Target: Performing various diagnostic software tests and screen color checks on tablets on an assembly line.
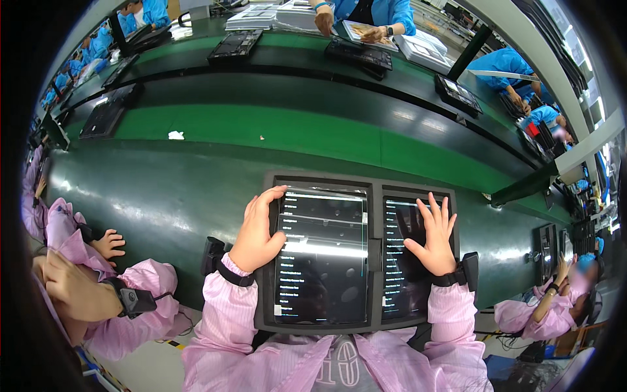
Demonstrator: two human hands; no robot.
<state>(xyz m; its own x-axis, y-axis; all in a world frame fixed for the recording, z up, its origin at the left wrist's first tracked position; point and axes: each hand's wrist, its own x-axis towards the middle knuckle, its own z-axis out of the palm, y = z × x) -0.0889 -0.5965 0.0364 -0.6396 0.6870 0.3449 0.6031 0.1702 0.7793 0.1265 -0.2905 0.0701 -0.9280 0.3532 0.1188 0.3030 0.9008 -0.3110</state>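
In front of me a dark grey foam tray [375, 281] holds two tablets side by side, both lit with a black screen and rows of small white text. My left hand [259, 228] rests along the left edge of the left tablet [323, 281], its fingertips at the upper corner and its thumb apart on the lower edge. Over the right tablet [397, 261] my right hand [434, 238] is spread, fingers stretched and apart. Neither hand has anything gripped. Both wrists wear black straps with a small black device.
Beyond the dark green table [176, 189] runs a bright green strip and a conveyor carrying black trays [111, 112]. A co-worker in blue handles a panel [370, 36] across the line. Co-workers in pink sit at my left and right. A metal post [529, 186] stands at right.
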